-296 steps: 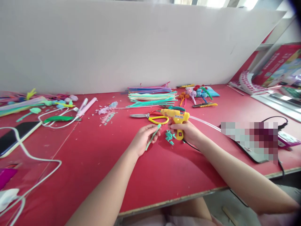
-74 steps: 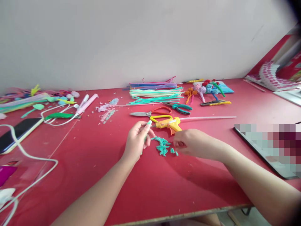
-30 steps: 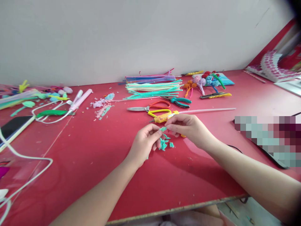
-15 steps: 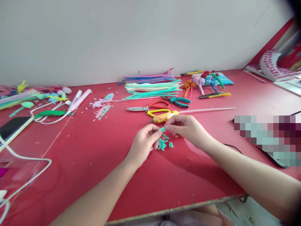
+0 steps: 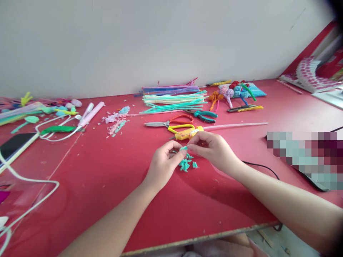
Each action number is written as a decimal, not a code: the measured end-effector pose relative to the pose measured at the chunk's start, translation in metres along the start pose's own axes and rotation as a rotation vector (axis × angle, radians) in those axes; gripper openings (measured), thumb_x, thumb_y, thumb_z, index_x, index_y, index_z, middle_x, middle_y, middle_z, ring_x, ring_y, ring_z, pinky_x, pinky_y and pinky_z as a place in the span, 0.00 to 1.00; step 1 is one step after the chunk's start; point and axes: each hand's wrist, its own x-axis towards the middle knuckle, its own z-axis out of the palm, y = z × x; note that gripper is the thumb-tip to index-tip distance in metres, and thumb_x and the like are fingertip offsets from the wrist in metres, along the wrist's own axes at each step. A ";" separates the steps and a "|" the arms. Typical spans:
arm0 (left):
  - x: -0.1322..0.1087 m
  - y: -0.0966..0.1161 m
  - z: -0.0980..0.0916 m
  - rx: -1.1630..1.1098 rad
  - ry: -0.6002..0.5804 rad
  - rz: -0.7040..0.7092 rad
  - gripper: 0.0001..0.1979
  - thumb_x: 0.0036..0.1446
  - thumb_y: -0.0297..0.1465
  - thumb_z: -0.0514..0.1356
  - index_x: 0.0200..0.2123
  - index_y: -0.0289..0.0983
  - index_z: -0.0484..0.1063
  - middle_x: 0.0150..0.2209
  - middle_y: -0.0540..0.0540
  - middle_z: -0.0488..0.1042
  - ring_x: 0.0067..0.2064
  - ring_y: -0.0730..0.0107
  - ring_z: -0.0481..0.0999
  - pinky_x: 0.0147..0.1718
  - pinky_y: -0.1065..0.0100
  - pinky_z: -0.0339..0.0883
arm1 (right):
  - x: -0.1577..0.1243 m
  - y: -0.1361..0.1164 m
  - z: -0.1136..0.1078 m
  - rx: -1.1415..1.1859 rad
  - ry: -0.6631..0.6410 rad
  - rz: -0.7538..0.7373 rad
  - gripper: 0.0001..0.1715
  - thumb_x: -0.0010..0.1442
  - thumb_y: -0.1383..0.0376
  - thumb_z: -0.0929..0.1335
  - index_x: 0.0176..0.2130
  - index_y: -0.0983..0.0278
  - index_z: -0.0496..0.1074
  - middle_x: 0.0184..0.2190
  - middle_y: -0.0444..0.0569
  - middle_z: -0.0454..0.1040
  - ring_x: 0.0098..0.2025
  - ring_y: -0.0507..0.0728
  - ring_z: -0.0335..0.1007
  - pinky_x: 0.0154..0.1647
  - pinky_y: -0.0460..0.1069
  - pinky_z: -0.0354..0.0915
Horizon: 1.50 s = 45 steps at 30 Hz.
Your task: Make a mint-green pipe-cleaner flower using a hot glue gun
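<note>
My left hand [image 5: 164,161] pinches a short green fuzzy piece [image 5: 183,147], probably cut pipe cleaner, between thumb and fingers. From the right, my right hand [image 5: 215,149] meets it with thumb and forefinger pinched together at the piece's end; whether it grips the same piece is too small to tell. Just below the fingertips lies a small pile of cut green pieces [image 5: 184,165] on the red table [image 5: 166,214]. Behind my right hand rests a yellow glue gun [image 5: 184,134], with a pink glue stick [image 5: 235,125] reaching out to the right.
Beyond the glue gun lie scissors [image 5: 157,124] and teal-handled pliers [image 5: 206,117]. Bundles of pipe cleaners [image 5: 174,98] line the wall. Fuzzy flowers [image 5: 227,92] and a cutter [image 5: 245,108] sit back right. Fluff scraps [image 5: 116,119], a white cable [image 5: 34,181] and a phone [image 5: 16,148] are left.
Both hands stay over the pile with small finger movements. The right hand has shifted slightly, its fingertips closer to the left ones, and less of the green piece shows.
</note>
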 end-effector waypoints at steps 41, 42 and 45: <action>0.006 -0.005 -0.009 -0.402 -0.157 -0.126 0.07 0.55 0.31 0.58 0.27 0.35 0.68 0.24 0.49 0.73 0.16 0.85 0.49 0.17 0.74 0.40 | 0.005 0.007 -0.007 -0.167 0.139 -0.217 0.05 0.56 0.69 0.65 0.36 0.63 0.69 0.34 0.45 0.71 0.32 0.50 0.66 0.30 0.45 0.61; 0.006 -0.005 -0.009 -0.394 -0.151 -0.122 0.07 0.55 0.31 0.58 0.27 0.35 0.68 0.23 0.49 0.73 0.16 0.85 0.50 0.17 0.74 0.40 | 0.004 0.005 -0.006 -0.143 0.117 -0.239 0.06 0.56 0.69 0.65 0.37 0.63 0.69 0.35 0.45 0.71 0.33 0.51 0.66 0.31 0.45 0.62; 0.006 -0.007 -0.008 -0.292 -0.115 -0.067 0.07 0.55 0.31 0.59 0.27 0.35 0.68 0.23 0.50 0.73 0.16 0.85 0.50 0.17 0.74 0.41 | 0.001 0.001 -0.005 -0.108 0.035 -0.244 0.05 0.58 0.66 0.67 0.30 0.63 0.70 0.30 0.44 0.71 0.31 0.50 0.66 0.31 0.45 0.61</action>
